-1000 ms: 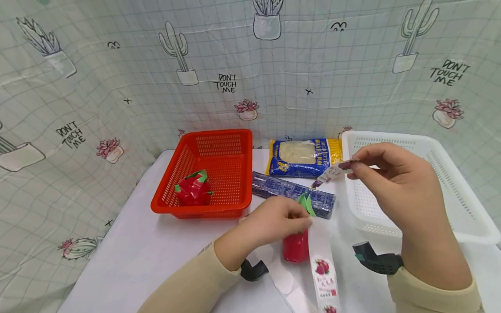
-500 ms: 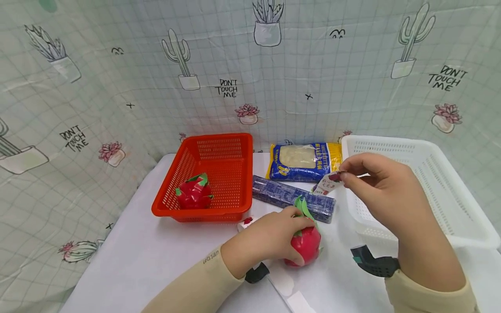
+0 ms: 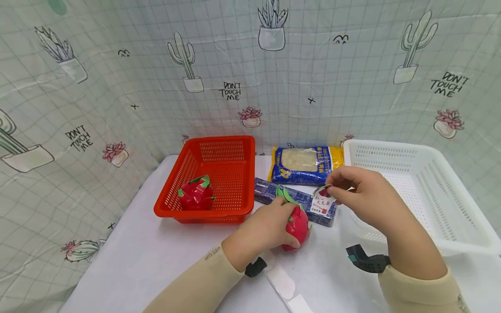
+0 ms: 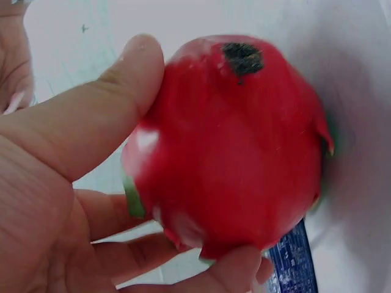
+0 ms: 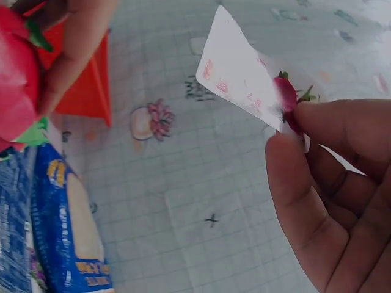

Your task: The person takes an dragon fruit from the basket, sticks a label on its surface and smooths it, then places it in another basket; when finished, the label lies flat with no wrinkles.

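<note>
My left hand [image 3: 270, 224] grips a red dragon fruit [image 3: 297, 228] with green leaf tips, thumb and fingers curled round its sides. In the left wrist view the dark stem scar shows on the fruit [image 4: 226, 146]. To its right, my right hand [image 3: 362, 193] pinches a small white sticker [image 3: 322, 204] between thumb and forefinger. The sticker [image 5: 235, 67] bears a dragon fruit picture and red lettering, and hangs apart from the fruit. Below the left wrist a white backing strip [image 3: 279, 280] lies on the table, partly hidden by the arm.
A red basket [image 3: 235, 213] with another dragon fruit [image 3: 196, 193] stands at the left. A white basket [image 3: 442, 174] is at the right. Between them lie a blue-and-yellow food packet [image 3: 299, 165] and a long blue wrapped box [image 3: 270, 190]. Patterned cloth [image 3: 305, 74] hangs behind.
The left hand let go of the printed sticker strip, took hold of the dragon fruit and shifted it left and up. The right hand moved left and lower with its sticker.
</note>
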The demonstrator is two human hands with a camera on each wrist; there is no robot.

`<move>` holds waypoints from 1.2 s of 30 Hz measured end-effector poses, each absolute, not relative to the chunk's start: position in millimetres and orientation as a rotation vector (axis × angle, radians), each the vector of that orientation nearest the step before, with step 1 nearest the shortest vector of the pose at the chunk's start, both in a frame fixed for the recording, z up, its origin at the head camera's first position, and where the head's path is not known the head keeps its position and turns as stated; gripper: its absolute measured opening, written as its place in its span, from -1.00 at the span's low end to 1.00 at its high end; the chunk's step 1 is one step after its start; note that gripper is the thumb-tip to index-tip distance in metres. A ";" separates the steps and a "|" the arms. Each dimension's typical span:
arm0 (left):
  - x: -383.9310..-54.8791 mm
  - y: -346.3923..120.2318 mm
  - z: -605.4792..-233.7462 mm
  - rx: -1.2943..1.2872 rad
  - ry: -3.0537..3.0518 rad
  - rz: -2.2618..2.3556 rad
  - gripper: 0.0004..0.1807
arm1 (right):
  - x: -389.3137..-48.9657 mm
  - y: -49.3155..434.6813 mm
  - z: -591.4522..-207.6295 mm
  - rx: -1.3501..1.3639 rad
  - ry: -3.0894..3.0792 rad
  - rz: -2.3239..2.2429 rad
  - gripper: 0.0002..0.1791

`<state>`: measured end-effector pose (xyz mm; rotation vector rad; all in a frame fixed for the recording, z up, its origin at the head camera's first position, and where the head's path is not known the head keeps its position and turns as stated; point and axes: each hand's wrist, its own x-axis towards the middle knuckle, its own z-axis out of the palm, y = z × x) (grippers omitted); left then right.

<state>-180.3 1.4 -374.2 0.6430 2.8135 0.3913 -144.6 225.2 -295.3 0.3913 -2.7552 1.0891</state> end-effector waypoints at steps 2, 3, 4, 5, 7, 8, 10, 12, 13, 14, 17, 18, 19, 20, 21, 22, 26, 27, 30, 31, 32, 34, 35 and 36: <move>-183.3 -0.1 -374.3 0.657 2.807 0.403 0.02 | -149.9 221.0 -300.8 0.413 -2.820 1.066 -0.94; -184.8 -1.1 -374.4 0.664 2.802 0.412 0.03 | -152.6 218.5 -304.2 0.431 -2.852 1.058 -0.94; -186.0 -2.5 -374.4 0.666 2.795 0.428 0.03 | -155.2 215.8 -307.7 0.452 -2.879 1.056 -0.94; -187.1 -3.9 -374.0 0.671 2.788 0.441 0.03 | -157.6 213.0 -311.5 0.472 -2.907 1.064 -0.94; -188.6 -6.6 -373.2 0.675 2.773 0.468 0.03 | -162.0 206.9 -319.6 0.500 -2.953 1.085 -0.92; -189.2 -7.8 -372.8 0.677 2.768 0.477 0.03 | -164.2 203.8 -323.9 0.513 -2.970 1.094 -0.92; -189.9 -9.5 -372.0 0.674 2.755 0.498 0.03 | -168.2 198.1 -332.0 0.530 -2.995 1.108 -0.91; -190.3 -10.2 -371.2 0.682 2.750 0.499 0.02 | -171.8 193.6 -339.3 0.537 -3.014 1.096 -0.89; -190.3 -10.4 -370.9 0.686 2.749 0.497 0.01 | -173.5 192.0 -342.6 0.539 -3.022 1.080 -0.88; -190.3 -10.5 -370.8 0.686 2.748 0.494 0.01 | -175.1 190.7 -345.5 0.542 -3.031 1.064 -0.87; -190.2 -10.4 -370.6 0.686 2.751 0.485 0.00 | -178.7 188.7 -351.6 0.532 -3.053 1.031 -0.83; -190.2 -10.5 -370.5 0.685 2.751 0.484 0.00 | -179.9 188.4 -353.1 0.531 -3.056 1.020 -0.82; -190.3 -10.6 -370.3 0.685 2.752 0.483 0.00 | -181.1 188.1 -354.3 0.529 -3.062 1.014 -0.80; -190.5 -10.8 -370.2 0.685 2.754 0.482 0.00 | -182.2 187.8 -355.3 0.527 -3.070 1.009 -0.79; -190.7 -11.0 -369.8 0.687 2.754 0.484 0.00 | -183.2 187.3 -356.2 0.526 -3.077 1.001 -0.78; -190.8 -10.9 -370.1 0.687 2.751 0.487 0.00 | -183.8 187.1 -357.6 0.523 -3.088 0.995 -0.77; -191.0 -10.8 -369.7 0.685 2.746 0.490 0.00 | -185.2 184.1 -362.8 0.516 -3.141 0.968 -0.66; -190.9 -10.8 -369.6 0.682 2.744 0.493 0.00 | -185.2 183.1 -363.9 0.520 -3.149 0.955 -0.64; -190.6 -10.6 -369.3 0.677 2.742 0.492 0.00 | -185.3 180.7 -366.0 0.530 -3.162 0.919 -0.58; -190.4 -10.5 -369.3 0.679 2.743 0.489 0.00 | -185.3 180.2 -366.3 0.533 -3.163 0.907 -0.57; -190.3 -10.4 -369.4 0.682 2.745 0.485 0.01 | -185.4 179.9 -366.5 0.533 -3.164 0.897 -0.56; -190.1 -10.2 -369.1 0.692 2.751 0.473 0.01 | -185.7 179.9 -366.8 0.524 -3.170 0.890 -0.53; -190.0 -10.1 -369.3 0.695 2.755 0.465 0.01 | -186.0 180.0 -367.1 0.520 -3.174 0.887 -0.52; -189.9 -10.0 -369.2 0.697 2.758 0.462 0.01 | -186.3 180.4 -367.5 0.517 -3.179 0.886 -0.52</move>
